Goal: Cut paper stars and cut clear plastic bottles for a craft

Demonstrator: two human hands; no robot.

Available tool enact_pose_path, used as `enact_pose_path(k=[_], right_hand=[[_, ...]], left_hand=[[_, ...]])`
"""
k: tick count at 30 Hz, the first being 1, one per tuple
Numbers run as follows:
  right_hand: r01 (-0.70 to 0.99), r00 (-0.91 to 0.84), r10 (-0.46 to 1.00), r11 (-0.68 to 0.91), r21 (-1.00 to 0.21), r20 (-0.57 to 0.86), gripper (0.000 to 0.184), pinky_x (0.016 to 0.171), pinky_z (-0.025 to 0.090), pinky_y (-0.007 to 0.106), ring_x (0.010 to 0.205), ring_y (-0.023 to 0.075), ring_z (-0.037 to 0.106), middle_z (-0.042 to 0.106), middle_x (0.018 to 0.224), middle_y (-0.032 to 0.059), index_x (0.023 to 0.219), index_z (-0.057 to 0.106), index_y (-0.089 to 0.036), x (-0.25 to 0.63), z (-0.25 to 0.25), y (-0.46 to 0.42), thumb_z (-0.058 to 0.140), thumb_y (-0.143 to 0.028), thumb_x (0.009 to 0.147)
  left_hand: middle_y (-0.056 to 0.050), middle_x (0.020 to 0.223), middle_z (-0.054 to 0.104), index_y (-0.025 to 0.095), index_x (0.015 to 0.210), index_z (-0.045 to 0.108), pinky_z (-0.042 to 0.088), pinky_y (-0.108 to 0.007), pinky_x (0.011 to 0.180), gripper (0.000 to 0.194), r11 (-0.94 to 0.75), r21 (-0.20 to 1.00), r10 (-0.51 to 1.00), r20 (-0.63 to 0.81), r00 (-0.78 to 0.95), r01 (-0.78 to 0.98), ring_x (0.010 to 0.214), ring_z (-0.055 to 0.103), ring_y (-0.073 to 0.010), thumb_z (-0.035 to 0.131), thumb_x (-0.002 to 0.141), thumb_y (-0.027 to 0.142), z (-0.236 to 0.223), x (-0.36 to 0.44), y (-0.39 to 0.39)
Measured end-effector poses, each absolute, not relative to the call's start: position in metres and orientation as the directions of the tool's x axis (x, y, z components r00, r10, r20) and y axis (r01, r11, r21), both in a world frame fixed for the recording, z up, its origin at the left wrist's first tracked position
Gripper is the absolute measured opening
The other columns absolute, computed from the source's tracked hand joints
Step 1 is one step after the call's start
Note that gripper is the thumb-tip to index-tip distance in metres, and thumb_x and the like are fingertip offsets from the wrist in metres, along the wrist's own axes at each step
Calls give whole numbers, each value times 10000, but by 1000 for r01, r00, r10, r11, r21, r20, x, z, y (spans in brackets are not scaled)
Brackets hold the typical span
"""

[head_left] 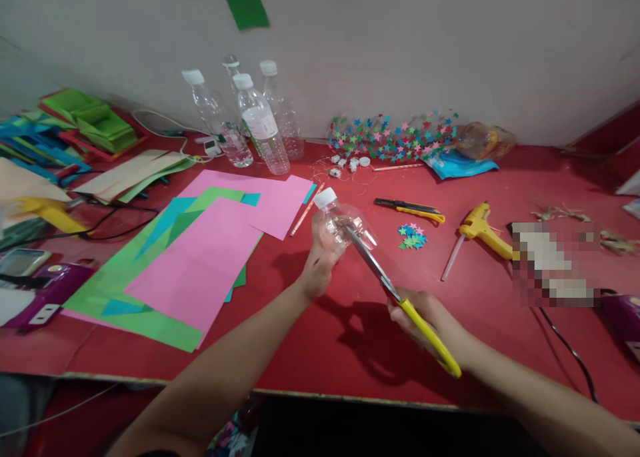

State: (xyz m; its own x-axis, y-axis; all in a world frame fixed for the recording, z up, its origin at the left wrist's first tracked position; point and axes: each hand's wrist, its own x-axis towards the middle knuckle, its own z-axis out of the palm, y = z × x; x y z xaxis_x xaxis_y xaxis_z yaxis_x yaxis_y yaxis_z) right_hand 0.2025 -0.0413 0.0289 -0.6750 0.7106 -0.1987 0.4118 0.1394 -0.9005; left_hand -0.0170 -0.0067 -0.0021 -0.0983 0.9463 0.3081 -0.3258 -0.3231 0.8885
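Observation:
My left hand (pixel 320 264) grips the clear top part of a plastic bottle (pixel 357 225), its white cap (pixel 325 198) pointing up and to the left. In my right hand (pixel 425 317) is a pair of scissors (pixel 423 334) with yellow handles. The steel blades reach up and left to the bottle piece and overlap its side. Whether they are cutting into the plastic I cannot tell. Both hands are held above the red table (pixel 300 350), and a shadow falls below them.
Coloured paper sheets (pixel 200 264) lie left. Several capped bottles (pixel 260 124) stand by the wall. Behind my hands are a yellow utility knife (pixel 410 210), small paper stars (pixel 413 236) and a star-covered bottle (pixel 393 136). A yellow glue gun (pixel 483 230) with its cord lies right.

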Motion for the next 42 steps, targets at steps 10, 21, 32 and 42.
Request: enact_pose_path(k=[10,21,32,42], right_hand=[[412,-663,720,121,-903,-205,602,476,264,239,529,86,285,344,600,-50,683,385,-213,200,30,-40,364,-796,832],[375,-675,708,84,-923,-209,564,455,257,232,504,76,292,364,578,-55,694,383,-210,203,32,-43,366,-743,877],[458,-634,746,150,-876,-204,549,498,281,255,557,92,279,355,624,-42,681,370,-214,198,34,-45,353,-727,875],[468,-628,753,164,-868,-197,547,488,273,244,549,87,280,342,607,-49,672,364,-213,198,32,-46,377,-724,866]], left_hand=[[-63,1208,569,300,1317,385,477,-455,980,552,-322,879,946,315,-79,-352,1049,610,-216,645,832,338,-4,-17,-7],[-45,1226,580,332,1420,320,441,-443,1045,656,-306,903,951,300,-67,-300,1118,582,-218,624,839,336,-13,-14,-8],[-35,1203,599,316,1417,326,405,-430,1076,641,-278,895,959,276,-56,-348,1120,588,-203,620,848,294,-11,-13,-10],[-32,1262,563,364,1406,310,404,-446,1076,684,-297,899,955,282,-94,-323,1209,536,-228,644,813,298,-9,-15,-8]])
